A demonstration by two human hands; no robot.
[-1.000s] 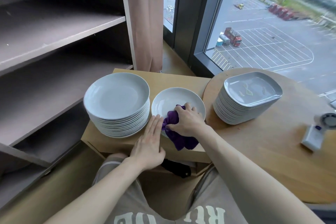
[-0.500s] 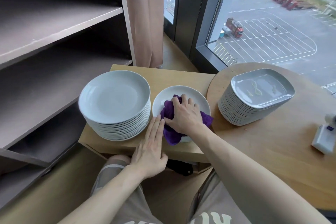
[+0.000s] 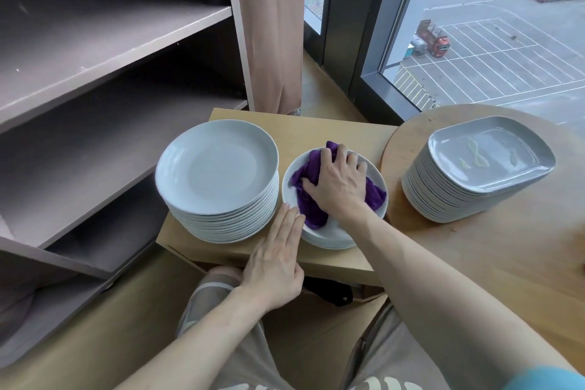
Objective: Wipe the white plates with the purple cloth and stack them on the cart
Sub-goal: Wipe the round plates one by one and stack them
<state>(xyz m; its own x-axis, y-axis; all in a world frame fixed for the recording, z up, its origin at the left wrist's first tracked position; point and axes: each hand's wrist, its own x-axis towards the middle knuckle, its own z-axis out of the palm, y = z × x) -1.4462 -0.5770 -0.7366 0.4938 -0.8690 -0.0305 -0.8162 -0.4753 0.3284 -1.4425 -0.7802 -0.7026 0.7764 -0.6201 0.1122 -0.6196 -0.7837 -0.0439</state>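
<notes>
Head view, looking down at a light wooden cart (image 3: 316, 131).

- Right hand (image 3: 335, 184): palm down on the purple cloth (image 3: 311, 168), fingers spread and only slightly bent, thumb out to the left. It presses the cloth flat rather than bunching it.
- Purple cloth: crumpled, lying on the small white plate (image 3: 343, 231). It covers the middle of the plate, and one end hangs toward the near rim.
- Small white plate: on the cart, just right of the tall plate stack (image 3: 218, 168). It appears to sit on top of a few more plates, but the near edges are partly hidden, so no count is possible.
- Left hand (image 3: 275, 263): flat on the cart's near edge, fingers straight and together, holding nothing. The fingertips touch the plate's left rim.
- Tall plate stack: round white plates on the left half of the cart.
- Round table (image 3: 506, 263): just beside the cart on the right, carrying a stack of squarish grey plates (image 3: 490, 152).
- Shelf unit (image 3: 110, 35) to the left, curtain (image 3: 272, 25) and window (image 3: 490, 41) behind.
</notes>
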